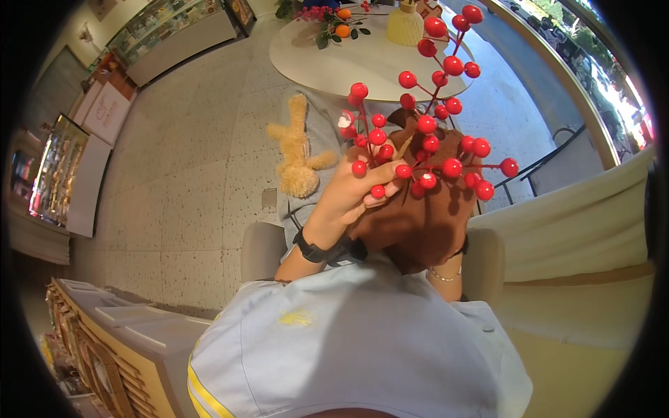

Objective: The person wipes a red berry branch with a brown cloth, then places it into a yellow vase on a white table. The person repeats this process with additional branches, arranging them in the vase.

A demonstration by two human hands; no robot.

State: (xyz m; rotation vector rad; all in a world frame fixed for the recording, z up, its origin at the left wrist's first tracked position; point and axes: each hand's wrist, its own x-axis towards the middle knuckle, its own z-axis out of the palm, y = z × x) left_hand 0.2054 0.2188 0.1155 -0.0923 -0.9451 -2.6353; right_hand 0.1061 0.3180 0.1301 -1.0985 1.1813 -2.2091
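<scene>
My left hand [360, 185] grips the stem of an artificial red berry branch [452, 167] and touches a brown cloth piece beside it. The branch spreads upward and to the right, in front of the brown cloth [428, 224]. My right hand is hidden behind that cloth; only the wrist with a bracelet shows below it. A tan plush toy [298, 151] lies on my lap, left of the hands. What the cloth is part of cannot be told.
Ahead stands a round white table [334, 62] with a yellow ribbed vase [405, 25] and a sprig with orange fruits [342, 31]. Glass display cases [172, 26] line the far left. A cream curtain [564, 240] hangs at right, and a shelf unit [120, 345] stands lower left.
</scene>
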